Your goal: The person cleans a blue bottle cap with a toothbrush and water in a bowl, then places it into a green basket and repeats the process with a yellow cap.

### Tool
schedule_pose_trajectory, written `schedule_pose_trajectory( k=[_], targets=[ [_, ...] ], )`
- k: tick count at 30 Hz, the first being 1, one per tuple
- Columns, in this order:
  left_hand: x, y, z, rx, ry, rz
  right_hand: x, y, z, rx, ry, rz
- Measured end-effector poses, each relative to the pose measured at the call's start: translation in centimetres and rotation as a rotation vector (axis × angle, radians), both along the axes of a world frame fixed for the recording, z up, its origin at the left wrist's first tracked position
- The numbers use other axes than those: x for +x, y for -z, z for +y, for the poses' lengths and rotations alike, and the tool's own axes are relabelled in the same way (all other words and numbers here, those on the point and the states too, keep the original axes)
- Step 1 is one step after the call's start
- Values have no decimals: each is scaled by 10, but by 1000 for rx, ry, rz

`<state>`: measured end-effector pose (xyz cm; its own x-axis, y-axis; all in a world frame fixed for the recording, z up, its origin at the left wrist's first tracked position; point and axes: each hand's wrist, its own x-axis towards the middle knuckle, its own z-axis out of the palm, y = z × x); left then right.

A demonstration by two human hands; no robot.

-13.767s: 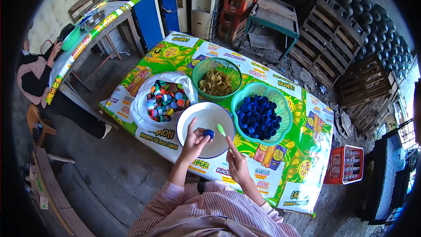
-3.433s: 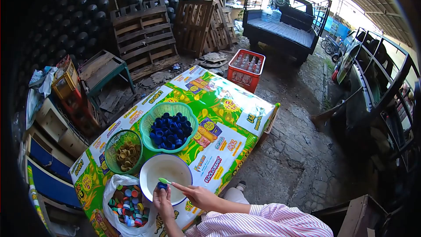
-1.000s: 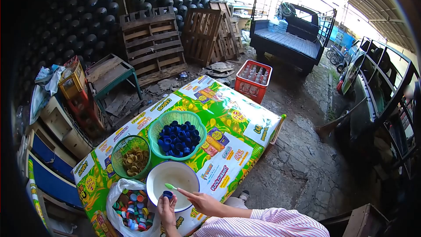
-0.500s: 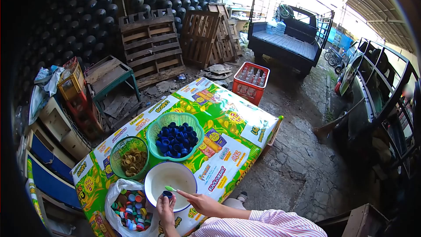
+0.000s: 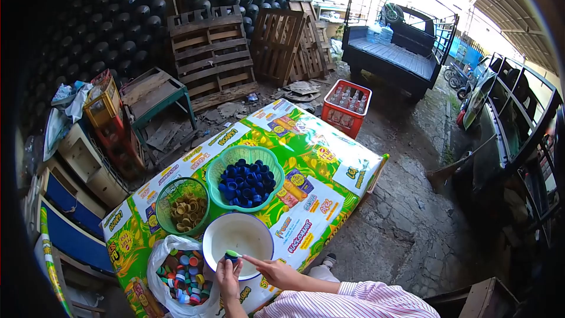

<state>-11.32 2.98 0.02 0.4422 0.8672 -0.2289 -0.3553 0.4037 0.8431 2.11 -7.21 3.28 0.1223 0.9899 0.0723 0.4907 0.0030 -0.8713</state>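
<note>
My left hand [image 5: 228, 282] pinches a dark blue bottle cap [image 5: 230, 259] over the near edge of a white bowl [image 5: 238, 235] with a blue rim. My right hand [image 5: 275, 272] grips a slim tool with a light green head [image 5: 233, 254], which looks like a toothbrush; its head rests at the top of the cap. Behind the bowl stands a mint-green basket [image 5: 279, 168] full of blue caps [image 5: 250, 182]. To its left, a darker green basket [image 5: 162, 211] holds brownish-gold caps [image 5: 188, 211]. A white plastic bag [image 5: 155, 262] of mixed-colour caps [image 5: 187, 277] sits left of my hands.
A printed green and white cover lies over the table [image 5: 318, 191]. Beyond it are a red crate [image 5: 343, 119] of glass bottles, wooden pallets [image 5: 212, 53] and a parked truck [image 5: 388, 53]. A small worn table [image 5: 154, 97] and stacked crates [image 5: 112, 115] stand at the left.
The whole view has shifted slightly right. The green head now lies across the top of the cap, where before it was beside it. Both hands keep their hold.
</note>
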Motion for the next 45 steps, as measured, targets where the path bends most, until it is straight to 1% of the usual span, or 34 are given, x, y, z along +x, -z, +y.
schedule_pose_trajectory(
  k=[1, 4, 6, 8, 9, 10, 11, 12, 13, 14, 16, 17, 18, 20, 22, 24, 26, 27, 28, 30, 31, 32, 33, 35, 37, 38, 39, 40, 42, 44, 45],
  targets=[
    [0, 1, 0, 12, -5, 35, 0, 5, 2, -50, 17, -73],
    [1, 0, 1, 3, -19, 61, -1, -1, 3, -23, 66, -120],
    [0, -1, 0, -20, -28, 52, -1, -8, 2, -54, 33, -128],
    [-3, -2, 3, -51, 5, 0, -2, -10, 5, -83, -26, -57],
    [-3, -2, 4, 19, 7, 84, -1, -3, 9, -91, 36, -92],
    [-4, -4, 4, 18, 3, 83, 2, 2, 14, -98, 98, -130],
    [-5, -6, 3, 89, 10, 146, 7, 7, 15, -23, 149, -130],
    [-8, -10, 2, 160, 18, 214, 9, 1, 13, -2, 158, -162],
    [-8, -13, 0, 228, -17, 275, 12, -3, 11, 0, 136, -173],
    [-8, -17, -5, 223, -19, 277, 14, -5, 7, 0, 114, -185],
    [-6, -31, -11, 479, -148, 399, 12, -4, -2, 13, 102, -142],
    [-8, -31, -10, 564, -121, 470, 13, -4, -4, 29, 93, -105],
    [-9, -29, -6, 559, -123, 472, 13, -3, -4, 25, 89, -104],
    [-13, -27, 2, 919, 123, 827, 10, 2, -8, -77, 152, -187],
    [-9, -34, -1, 874, -15, 700, 11, -4, -12, -76, 131, -294],
    [-5, -50, -4, 893, -106, 584, 10, -16, -13, 21, 139, -261],
    [-9, -36, 1, 1008, -26, 727, 11, -12, -11, 60, 140, -236],
    [-10, -35, 5, 980, 103, 825, 12, -3, -9, 0, 157, -300],
    [-13, -37, 2, 964, 102, 840, 15, 3, -9, -108, 115, -415],
    [-9, -49, 3, 864, -22, 752, 15, -2, -13, -53, 152, -365],
    [-4, -46, 8, 744, -46, 573, 17, -1, -12, -56, 140, -363],
    [1, -47, 18, 704, 13, 478, 17, 0, -12, -34, 151, -322],
    [11, -56, 29, 687, 55, 458, 17, 1, -12, -9, 161, -282],
    [45, -58, 62, 727, 75, 295, 18, 0, -11, -24, 148, -294],
    [82, -54, 96, 775, 125, 232, 20, -4, -9, -22, 156, -285],
    [96, -48, 105, 845, 129, 315, 22, -4, -10, -31, 130, -280],
    [99, -46, 102, 1124, 66, 726, 24, -4, -9, -22, 164, -274],
    [99, -51, 96, 1172, 57, 735, 29, -4, -7, -8, 196, -274],
    [89, -66, 73, 997, 70, 487, 39, 2, -5, -4, 161, -290],
    [62, -78, 44, 894, 84, 471, 46, 10, -5, 0, 186, -276],
    [48, -80, 34, 903, 39, 497, 49, 13, -3, -14, 161, -258]
  ],
)
